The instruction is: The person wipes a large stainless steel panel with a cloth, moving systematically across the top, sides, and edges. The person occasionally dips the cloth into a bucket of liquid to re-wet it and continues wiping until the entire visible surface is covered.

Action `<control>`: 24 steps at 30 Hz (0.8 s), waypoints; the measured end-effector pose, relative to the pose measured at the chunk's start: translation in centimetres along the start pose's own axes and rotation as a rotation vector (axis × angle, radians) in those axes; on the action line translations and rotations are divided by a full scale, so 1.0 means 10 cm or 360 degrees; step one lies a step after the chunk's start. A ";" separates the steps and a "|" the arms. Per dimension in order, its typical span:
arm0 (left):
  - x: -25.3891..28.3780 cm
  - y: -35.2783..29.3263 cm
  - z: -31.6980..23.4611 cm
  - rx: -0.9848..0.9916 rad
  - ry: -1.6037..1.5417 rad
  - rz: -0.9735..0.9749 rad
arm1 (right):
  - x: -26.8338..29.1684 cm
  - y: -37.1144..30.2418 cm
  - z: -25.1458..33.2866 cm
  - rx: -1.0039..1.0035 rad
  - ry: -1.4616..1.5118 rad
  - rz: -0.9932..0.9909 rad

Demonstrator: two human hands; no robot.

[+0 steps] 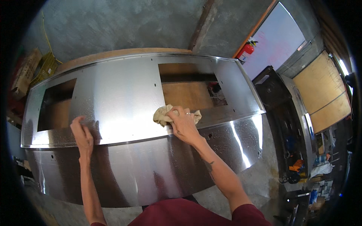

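Cloth (162, 115) bunched in the right hand (184, 124), fingers curled over it, apparently for even pressure on the metal panel (117, 83) beside the right cut-out's (186, 96) near-left corner; left hand (83, 136) empty, loosely parted, perhaps for balance, panel contact unclear.

Cloth (162, 115) on counter (117, 94); extinguisher (246, 51) behind (rightward).

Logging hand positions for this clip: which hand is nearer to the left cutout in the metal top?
Left. The left hand is beside the near right corner of the left cutout; the right hand is farther right, holding a cloth by the other cutout.
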State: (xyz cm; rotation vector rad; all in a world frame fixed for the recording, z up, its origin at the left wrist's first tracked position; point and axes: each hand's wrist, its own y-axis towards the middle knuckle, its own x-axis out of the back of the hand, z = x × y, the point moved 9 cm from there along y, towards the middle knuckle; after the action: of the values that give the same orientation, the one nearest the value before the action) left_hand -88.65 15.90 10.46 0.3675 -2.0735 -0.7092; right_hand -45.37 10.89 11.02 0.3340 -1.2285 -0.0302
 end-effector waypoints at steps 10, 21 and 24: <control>-0.07 0.15 -0.15 0.0006 0.0453 0.0333 | 0.78 1.22 -2.64 -0.0413 0.0283 -0.0368; -0.42 0.24 -0.11 0.0126 0.0308 0.0555 | 0.30 2.60 -4.91 -0.0640 -0.0387 -0.0441; -0.34 0.23 -0.16 0.0234 0.0476 0.0579 | -0.25 2.71 -4.22 -0.0778 -0.0534 -0.0555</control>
State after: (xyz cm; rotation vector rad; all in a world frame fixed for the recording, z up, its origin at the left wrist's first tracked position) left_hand -85.43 18.89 10.34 0.1574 -1.8417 -0.2663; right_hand -11.32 47.08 3.58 0.1112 -1.4321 -0.6994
